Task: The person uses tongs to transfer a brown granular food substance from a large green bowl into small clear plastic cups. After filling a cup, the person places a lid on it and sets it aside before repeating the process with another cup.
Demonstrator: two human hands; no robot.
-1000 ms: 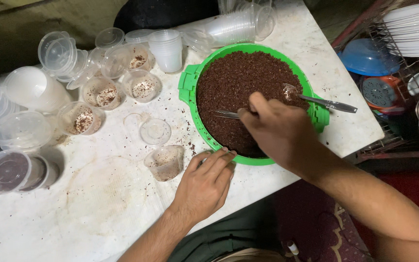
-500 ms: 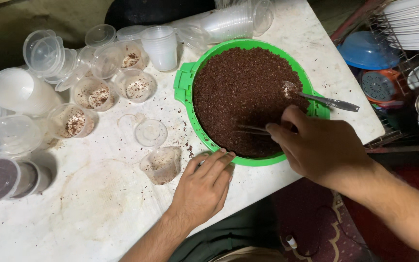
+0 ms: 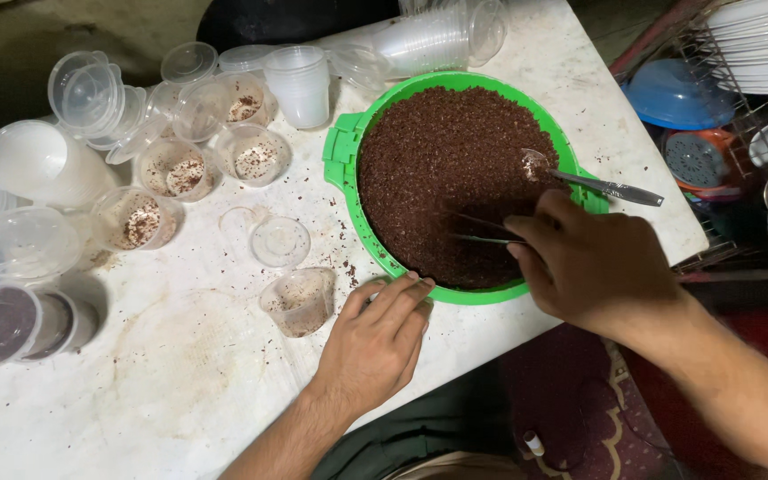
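Right hand (image 3: 597,271) grip pinching a spoon (image 3: 482,238), long axis level, bowl end pointing left into brown crumbs (image 3: 437,169).

Bare tabletop (image 3: 135,391) is lying open below and left of the left hand (image 3: 373,342). Plastic cups (image 3: 171,169) and lids are crowding the upper left, a tilted cup (image 3: 300,300) is blocking just beside the hand, and the green bowl (image 3: 344,156) is filling the middle.

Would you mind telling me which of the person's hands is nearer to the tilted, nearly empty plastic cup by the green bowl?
Left. The left hand rests flat on the table just right of the tilted cup; the right hand is farther off, over the green bowl.
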